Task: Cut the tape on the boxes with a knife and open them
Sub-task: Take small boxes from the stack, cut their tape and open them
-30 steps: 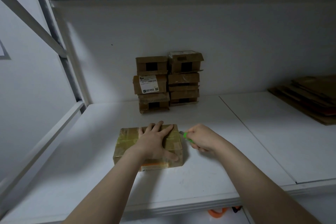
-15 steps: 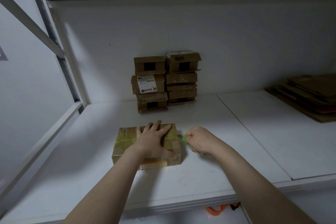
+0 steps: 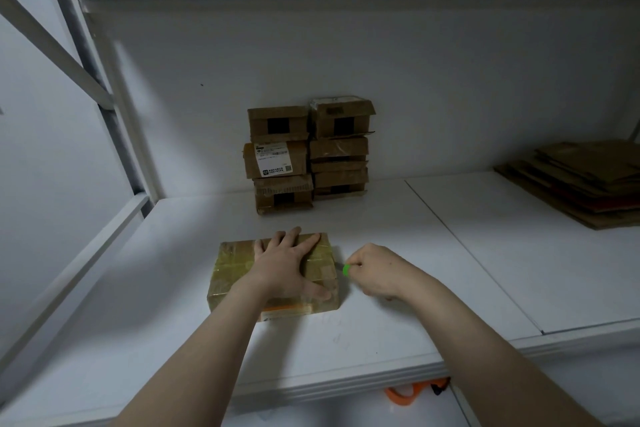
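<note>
A flat cardboard box wrapped in shiny clear tape lies on the white shelf in front of me. My left hand rests flat on its top with fingers spread. My right hand grips a small green-handled knife right beside the box's right side. The blade is hidden between my hand and the box.
Two stacks of small taped cardboard boxes stand against the back wall. Flattened cardboard sheets lie at the far right. The white shelf has a seam right of my hands. An orange object shows below the front edge.
My right hand with the knife has shifted slightly toward me along the box's right side. My left hand stays pressed on the box top.
</note>
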